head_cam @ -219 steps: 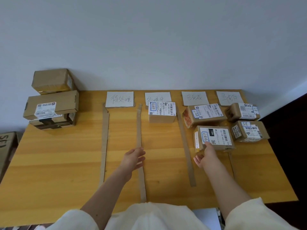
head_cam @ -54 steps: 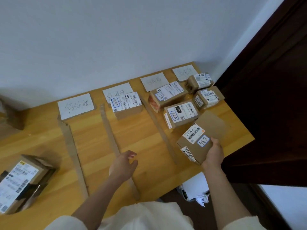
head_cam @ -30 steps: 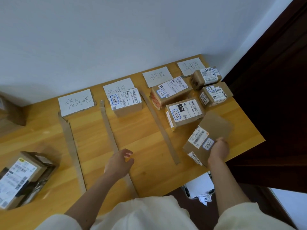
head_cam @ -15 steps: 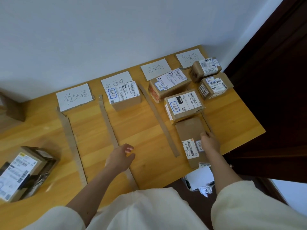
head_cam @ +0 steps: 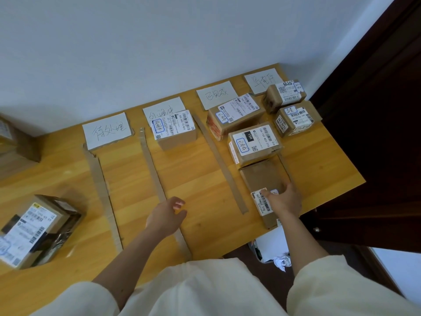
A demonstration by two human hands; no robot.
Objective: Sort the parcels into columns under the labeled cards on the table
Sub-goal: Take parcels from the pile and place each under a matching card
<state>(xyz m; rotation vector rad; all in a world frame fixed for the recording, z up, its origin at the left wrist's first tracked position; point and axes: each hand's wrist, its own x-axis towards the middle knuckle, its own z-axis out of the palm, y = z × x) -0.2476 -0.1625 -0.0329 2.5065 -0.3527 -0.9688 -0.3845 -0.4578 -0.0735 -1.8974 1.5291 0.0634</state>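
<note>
Four white handwritten cards [head_cam: 107, 130] lie along the far edge of the wooden table; one brown parcel [head_cam: 175, 131] sits under the second card [head_cam: 164, 109]; three parcels line up under the third card [head_cam: 216, 95], the nearest a flat box [head_cam: 262, 176] lying label-up beside the near edge; two small parcels [head_cam: 296, 117] sit under the fourth; a taped parcel [head_cam: 36, 229] lies tilted at near left.

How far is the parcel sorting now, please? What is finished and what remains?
Done: five parcels lie under the cards, one under the second card, two under the third card, two under the fourth card. In hand: the right hand rests on a flat parcel at the foot of the third column; the left hand holds nothing. Left: a parcel at the table's left edge, and the first card has none.
</note>
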